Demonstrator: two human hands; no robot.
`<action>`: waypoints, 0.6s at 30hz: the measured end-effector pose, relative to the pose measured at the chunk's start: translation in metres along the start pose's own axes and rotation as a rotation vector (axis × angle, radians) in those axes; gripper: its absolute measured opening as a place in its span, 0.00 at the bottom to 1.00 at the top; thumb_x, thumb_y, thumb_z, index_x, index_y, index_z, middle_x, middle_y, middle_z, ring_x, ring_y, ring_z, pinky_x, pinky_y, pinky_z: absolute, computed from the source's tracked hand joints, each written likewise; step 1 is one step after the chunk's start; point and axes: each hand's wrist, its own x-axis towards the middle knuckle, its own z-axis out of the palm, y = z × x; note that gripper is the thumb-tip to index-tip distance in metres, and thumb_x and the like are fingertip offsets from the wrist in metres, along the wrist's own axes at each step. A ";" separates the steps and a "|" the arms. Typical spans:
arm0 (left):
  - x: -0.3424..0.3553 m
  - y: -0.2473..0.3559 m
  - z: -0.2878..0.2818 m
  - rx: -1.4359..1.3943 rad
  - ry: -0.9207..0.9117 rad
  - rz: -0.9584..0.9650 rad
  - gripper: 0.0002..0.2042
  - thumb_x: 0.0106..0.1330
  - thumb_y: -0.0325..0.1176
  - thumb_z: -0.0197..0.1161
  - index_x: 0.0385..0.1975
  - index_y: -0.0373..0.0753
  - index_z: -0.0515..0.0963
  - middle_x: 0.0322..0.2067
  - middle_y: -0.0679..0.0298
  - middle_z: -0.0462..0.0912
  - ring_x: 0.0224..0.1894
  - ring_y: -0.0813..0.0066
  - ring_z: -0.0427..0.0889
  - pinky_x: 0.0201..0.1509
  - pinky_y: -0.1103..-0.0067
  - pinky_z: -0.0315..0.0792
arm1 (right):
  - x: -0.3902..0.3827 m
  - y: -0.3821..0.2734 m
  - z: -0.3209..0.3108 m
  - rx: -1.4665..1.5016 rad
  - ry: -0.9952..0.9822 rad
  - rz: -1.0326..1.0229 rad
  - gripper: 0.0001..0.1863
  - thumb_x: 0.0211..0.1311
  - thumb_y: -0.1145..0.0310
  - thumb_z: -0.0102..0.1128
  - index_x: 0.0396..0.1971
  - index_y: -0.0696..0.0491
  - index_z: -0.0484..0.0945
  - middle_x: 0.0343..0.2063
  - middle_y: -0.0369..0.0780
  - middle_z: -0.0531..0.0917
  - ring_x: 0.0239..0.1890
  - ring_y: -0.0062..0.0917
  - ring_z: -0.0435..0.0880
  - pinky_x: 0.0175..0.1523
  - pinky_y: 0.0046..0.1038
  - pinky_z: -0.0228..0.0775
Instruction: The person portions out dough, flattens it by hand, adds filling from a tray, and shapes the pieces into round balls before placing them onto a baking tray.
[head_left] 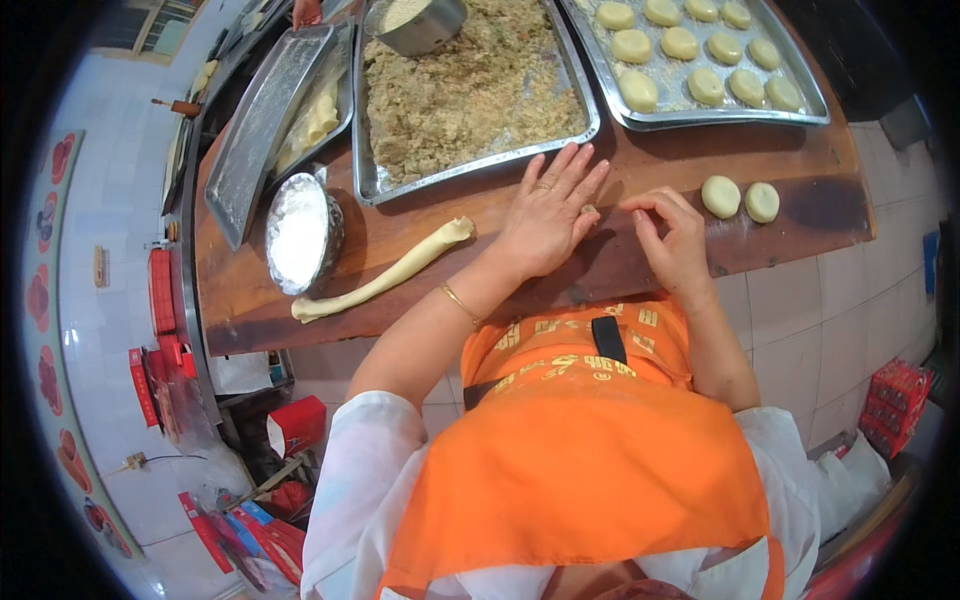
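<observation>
Hands at table, between dough rope and dough rounds

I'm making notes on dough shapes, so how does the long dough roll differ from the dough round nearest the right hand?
The dough roll is long and slender; the dough round is compact. The roll lies left of the left hand; the round sits right of the right hand. Both are pale yellow and rest on the wooden table.
</observation>
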 end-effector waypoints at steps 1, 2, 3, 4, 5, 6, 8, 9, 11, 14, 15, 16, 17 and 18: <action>0.001 -0.001 0.001 0.019 0.000 0.006 0.31 0.74 0.40 0.55 0.75 0.46 0.57 0.77 0.59 0.51 0.80 0.59 0.46 0.79 0.58 0.41 | -0.001 0.003 -0.001 -0.007 0.005 0.014 0.09 0.61 0.83 0.59 0.37 0.57 0.84 0.31 0.39 0.82 0.28 0.22 0.81 0.33 0.21 0.71; 0.001 -0.002 0.002 0.039 0.000 0.012 0.31 0.74 0.40 0.55 0.75 0.46 0.57 0.77 0.59 0.50 0.80 0.59 0.45 0.79 0.57 0.41 | -0.003 0.005 -0.002 0.003 0.004 0.029 0.09 0.61 0.83 0.59 0.37 0.57 0.84 0.31 0.39 0.82 0.28 0.22 0.80 0.33 0.21 0.71; 0.001 -0.004 0.006 0.038 -0.014 0.014 0.31 0.73 0.39 0.55 0.75 0.46 0.56 0.78 0.59 0.49 0.80 0.59 0.45 0.79 0.58 0.41 | -0.005 0.006 -0.002 0.014 0.002 0.045 0.09 0.61 0.83 0.59 0.37 0.57 0.84 0.31 0.39 0.82 0.28 0.22 0.80 0.33 0.21 0.71; 0.002 -0.006 0.006 0.030 -0.025 0.026 0.31 0.73 0.38 0.55 0.75 0.46 0.56 0.78 0.59 0.49 0.79 0.59 0.46 0.79 0.58 0.42 | -0.005 0.008 -0.003 0.022 0.000 0.056 0.08 0.61 0.83 0.59 0.37 0.56 0.84 0.31 0.39 0.82 0.28 0.22 0.80 0.33 0.21 0.71; 0.002 -0.009 0.005 0.023 -0.036 0.037 0.31 0.73 0.37 0.55 0.75 0.46 0.56 0.77 0.59 0.50 0.79 0.59 0.47 0.78 0.58 0.43 | -0.005 0.009 -0.004 0.018 0.000 0.056 0.09 0.60 0.83 0.59 0.37 0.56 0.84 0.31 0.39 0.82 0.28 0.22 0.80 0.33 0.21 0.71; 0.002 -0.011 0.004 0.016 -0.047 0.048 0.31 0.73 0.37 0.56 0.76 0.45 0.56 0.77 0.59 0.50 0.79 0.59 0.47 0.78 0.58 0.44 | -0.005 0.010 -0.006 0.014 0.000 0.055 0.09 0.60 0.83 0.59 0.37 0.56 0.84 0.31 0.39 0.82 0.28 0.22 0.80 0.33 0.21 0.71; 0.003 -0.012 0.002 -0.019 -0.104 0.031 0.32 0.73 0.36 0.56 0.76 0.45 0.55 0.77 0.59 0.51 0.79 0.59 0.49 0.77 0.58 0.46 | -0.006 0.013 -0.007 0.016 0.000 0.064 0.09 0.61 0.83 0.59 0.37 0.56 0.84 0.32 0.39 0.82 0.29 0.22 0.80 0.33 0.21 0.72; 0.003 -0.013 0.002 -0.036 -0.133 0.021 0.32 0.72 0.35 0.56 0.76 0.45 0.55 0.77 0.59 0.51 0.78 0.58 0.50 0.77 0.58 0.46 | -0.006 0.016 -0.007 0.021 0.002 0.072 0.08 0.61 0.83 0.59 0.36 0.56 0.84 0.32 0.39 0.82 0.29 0.22 0.80 0.33 0.21 0.72; 0.006 -0.016 0.005 -0.058 -0.140 0.020 0.32 0.72 0.35 0.56 0.76 0.46 0.54 0.77 0.59 0.52 0.78 0.58 0.52 0.77 0.57 0.47 | -0.008 0.020 -0.008 0.019 -0.007 0.092 0.08 0.61 0.83 0.59 0.36 0.56 0.84 0.32 0.39 0.82 0.29 0.22 0.80 0.33 0.21 0.72; 0.007 -0.017 0.009 -0.075 -0.146 0.011 0.32 0.73 0.35 0.55 0.76 0.45 0.54 0.76 0.59 0.53 0.77 0.57 0.54 0.77 0.57 0.48 | -0.010 0.024 -0.008 0.019 -0.018 0.121 0.08 0.61 0.82 0.60 0.36 0.56 0.84 0.32 0.39 0.82 0.29 0.22 0.81 0.33 0.21 0.72; 0.008 -0.016 0.010 -0.078 -0.147 0.007 0.32 0.73 0.35 0.55 0.76 0.45 0.54 0.76 0.59 0.53 0.76 0.57 0.55 0.77 0.57 0.48 | -0.010 0.024 -0.007 0.020 -0.020 0.129 0.08 0.61 0.82 0.60 0.36 0.56 0.84 0.32 0.39 0.82 0.29 0.22 0.81 0.33 0.21 0.72; 0.008 -0.016 0.011 -0.072 -0.145 0.008 0.32 0.73 0.35 0.55 0.76 0.45 0.54 0.76 0.59 0.53 0.76 0.57 0.55 0.77 0.57 0.47 | -0.009 0.024 -0.007 0.019 -0.019 0.135 0.08 0.61 0.82 0.60 0.37 0.56 0.84 0.32 0.39 0.82 0.29 0.22 0.81 0.33 0.21 0.72; 0.008 -0.016 0.011 -0.066 -0.142 0.010 0.32 0.73 0.35 0.55 0.76 0.45 0.54 0.76 0.59 0.53 0.76 0.57 0.55 0.77 0.57 0.47 | -0.009 0.023 -0.007 0.014 -0.024 0.142 0.08 0.61 0.82 0.60 0.37 0.56 0.84 0.32 0.39 0.82 0.29 0.22 0.81 0.33 0.21 0.72; 0.008 -0.015 0.012 -0.061 -0.139 0.011 0.32 0.73 0.35 0.55 0.76 0.45 0.54 0.77 0.60 0.52 0.76 0.57 0.55 0.77 0.57 0.47 | -0.009 0.022 -0.007 0.009 -0.029 0.149 0.08 0.62 0.82 0.59 0.37 0.56 0.84 0.31 0.39 0.82 0.29 0.22 0.80 0.33 0.21 0.72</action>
